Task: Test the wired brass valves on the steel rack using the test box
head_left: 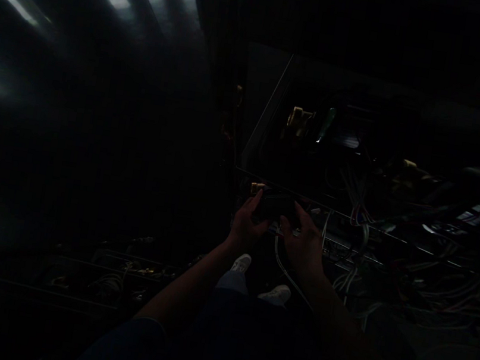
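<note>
The picture is very dark. Between my two hands is a dark, block-like part (279,206), whose kind I cannot make out. My left hand (248,223) grips its left side, thumb towards me. On the opposite side, my right hand (303,237) has its fingers and thumb around the right end. A thin white cable (279,261) hangs below the part and runs down past my right wrist; whether it joins the part is hidden. Just beyond my left fingertips is a brass fitting (257,187).
A workbench edge (309,196) runs in front of me. Beyond it are another brass fitting (297,117) and bundled wires (358,203). More loose cables (444,289) lie at the right. At lower left stands a rack or tray with a coiled cable (109,284). My shoes (241,262) show below.
</note>
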The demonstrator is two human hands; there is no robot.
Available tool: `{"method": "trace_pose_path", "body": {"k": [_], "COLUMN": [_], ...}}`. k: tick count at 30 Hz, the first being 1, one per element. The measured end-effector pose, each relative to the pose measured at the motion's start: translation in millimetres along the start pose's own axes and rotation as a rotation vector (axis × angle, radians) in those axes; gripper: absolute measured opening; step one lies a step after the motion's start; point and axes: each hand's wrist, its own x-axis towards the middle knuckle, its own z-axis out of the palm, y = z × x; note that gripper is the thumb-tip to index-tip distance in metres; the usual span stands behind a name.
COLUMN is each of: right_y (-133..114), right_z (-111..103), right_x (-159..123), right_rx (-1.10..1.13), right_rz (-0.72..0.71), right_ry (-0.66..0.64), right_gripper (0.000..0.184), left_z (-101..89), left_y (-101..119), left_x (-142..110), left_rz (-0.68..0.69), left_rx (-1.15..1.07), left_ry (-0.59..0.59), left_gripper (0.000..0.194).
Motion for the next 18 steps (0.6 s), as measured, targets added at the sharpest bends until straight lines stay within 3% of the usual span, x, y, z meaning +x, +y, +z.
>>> {"method": "trace_pose_path", "body": {"k": [18], "right_y": [3.4], "right_z": [-2.1], "right_x": [-0.8], "right_rx": [-0.018], "right_rz": [-0.073], "right_ry": [0.04], "right_gripper": [0.045], "left_z": [-2.9], "left_y": [8.6], "left_x": [3.0], "left_rz": [0.005], "left_rx": [0.049], "left_ry": [0.008], "left_gripper": [0.069]}}
